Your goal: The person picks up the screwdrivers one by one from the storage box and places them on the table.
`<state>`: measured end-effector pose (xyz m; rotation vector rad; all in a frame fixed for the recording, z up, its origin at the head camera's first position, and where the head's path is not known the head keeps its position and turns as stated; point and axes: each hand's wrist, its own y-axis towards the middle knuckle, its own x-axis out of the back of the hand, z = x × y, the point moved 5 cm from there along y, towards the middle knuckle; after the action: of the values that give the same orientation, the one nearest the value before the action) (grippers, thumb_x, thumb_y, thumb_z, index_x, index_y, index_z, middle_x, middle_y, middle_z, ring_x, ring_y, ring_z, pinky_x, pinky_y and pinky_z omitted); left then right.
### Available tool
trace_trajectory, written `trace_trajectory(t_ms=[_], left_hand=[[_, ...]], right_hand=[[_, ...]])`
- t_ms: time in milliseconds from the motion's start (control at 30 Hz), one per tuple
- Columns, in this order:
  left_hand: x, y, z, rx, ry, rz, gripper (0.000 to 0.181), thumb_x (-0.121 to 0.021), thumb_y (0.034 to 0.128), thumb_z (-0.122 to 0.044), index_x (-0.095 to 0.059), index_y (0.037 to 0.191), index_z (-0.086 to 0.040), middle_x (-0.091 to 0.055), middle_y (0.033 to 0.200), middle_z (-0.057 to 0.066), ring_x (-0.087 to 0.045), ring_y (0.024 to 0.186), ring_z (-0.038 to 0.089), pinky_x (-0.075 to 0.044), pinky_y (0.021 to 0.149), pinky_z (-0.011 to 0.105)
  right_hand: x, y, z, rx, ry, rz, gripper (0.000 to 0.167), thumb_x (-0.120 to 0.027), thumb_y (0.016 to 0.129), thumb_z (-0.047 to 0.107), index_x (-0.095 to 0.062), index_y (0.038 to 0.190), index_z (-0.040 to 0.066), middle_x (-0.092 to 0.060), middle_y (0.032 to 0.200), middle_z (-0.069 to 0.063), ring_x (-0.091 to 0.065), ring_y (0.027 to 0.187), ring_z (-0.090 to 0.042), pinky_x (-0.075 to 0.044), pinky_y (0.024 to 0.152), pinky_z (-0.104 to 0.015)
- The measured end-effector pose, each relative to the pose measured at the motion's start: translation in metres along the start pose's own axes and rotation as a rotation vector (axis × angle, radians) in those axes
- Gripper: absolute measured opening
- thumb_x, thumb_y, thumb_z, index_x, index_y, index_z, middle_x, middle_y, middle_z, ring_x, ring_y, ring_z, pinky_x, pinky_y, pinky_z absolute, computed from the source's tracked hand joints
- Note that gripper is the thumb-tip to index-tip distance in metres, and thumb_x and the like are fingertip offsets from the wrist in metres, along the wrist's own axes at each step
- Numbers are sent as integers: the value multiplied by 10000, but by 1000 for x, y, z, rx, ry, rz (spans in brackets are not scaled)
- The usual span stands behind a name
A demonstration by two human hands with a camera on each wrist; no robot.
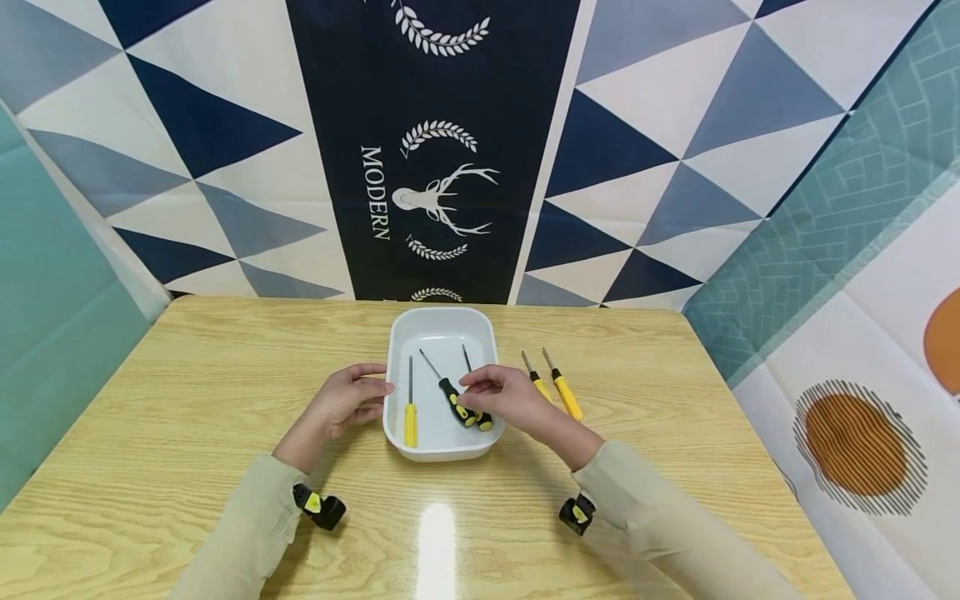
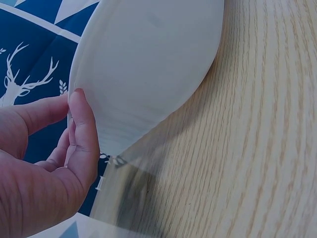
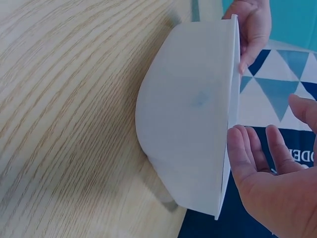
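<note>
A white plastic tray [image 1: 442, 454] stands on the table. My left hand [image 1: 351, 402] grips its left rim, fingertips at the edge in the left wrist view. Inside lie a yellow-handled screwdriver [image 1: 410, 425] on the left and a black-and-yellow screwdriver [image 1: 453, 402] near the middle. Another black-and-yellow screwdriver [image 1: 484, 422] lies to the right, partly hidden by my right hand [image 1: 510, 402]. That hand hovers over the tray's right side, thumb and fingers apart with nothing between them in the right wrist view. The tray's inside is hidden in both wrist views.
Two yellow-handled screwdrivers, one nearer the tray [image 1: 537, 382] and one farther right [image 1: 566, 395], lie on the wooden table [image 1: 187, 417] right of the tray. A patterned cloth [image 1: 442, 208] hangs behind the table's back edge.
</note>
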<state>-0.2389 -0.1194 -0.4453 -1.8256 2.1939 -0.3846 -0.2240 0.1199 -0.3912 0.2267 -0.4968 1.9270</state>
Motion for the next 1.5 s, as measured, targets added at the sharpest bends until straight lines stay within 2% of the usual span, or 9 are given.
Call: trace_trajectory(t_ms=[167, 467, 733, 933, 1200, 1500], left_hand=[[-1, 0, 0, 8, -4, 1, 540, -636, 886, -134, -406, 1366, -39, -619, 1003, 46, -654, 822, 136, -569, 677, 205], [-1, 1, 0, 11, -2, -3, 537, -635, 886, -126, -409, 1367, -47, -610, 1035, 53, -651, 832, 135, -573, 701, 218], [-2, 2, 0, 18, -1, -13, 529, -635, 885, -127, -420, 1365, -67, -609, 1052, 63, -652, 829, 134, -574, 696, 218], [-2, 4, 0, 16, -9, -15, 524, -635, 883, -119, -425, 1360, -64, -590, 1051, 43, -650, 831, 133, -572, 681, 209], [-2, 2, 0, 20, -7, -19, 525, -637, 883, -120, -427, 1360, -62, -589, 1041, 42, -651, 826, 132, -572, 682, 207], [0, 0, 0, 12, 0, -15, 535, -630, 889, -129, -408, 1369, -44, -610, 1022, 52, -651, 815, 122, -572, 679, 206]], right_hand=[[-4, 1, 0, -15, -5, -10, 357, -705, 838, 218, -626, 1137, 41, -643, 976, -51, -596, 837, -103, -526, 865, -397], [-9, 3, 3, -43, -33, -19, 357, -707, 832, 235, -634, 1142, 74, -635, 962, -34, -585, 829, -113, -518, 774, -281], [-14, 8, 3, -85, -51, -25, 369, -709, 829, 268, -632, 1136, 79, -632, 956, -27, -576, 814, -119, -523, 822, -371], [-16, 15, -1, -116, -40, -37, 374, -709, 828, 290, -637, 1134, 88, -626, 953, -31, -575, 809, -134, -529, 783, -344], [-24, 21, -3, -157, 28, -7, 366, -698, 839, 272, -626, 1145, 86, -643, 971, -57, -645, 915, -265, -543, 817, -352], [-36, 26, -4, -197, 34, 10, 357, -700, 835, 268, -628, 1130, 80, -650, 991, -76, -654, 931, -256, -548, 851, -356]])
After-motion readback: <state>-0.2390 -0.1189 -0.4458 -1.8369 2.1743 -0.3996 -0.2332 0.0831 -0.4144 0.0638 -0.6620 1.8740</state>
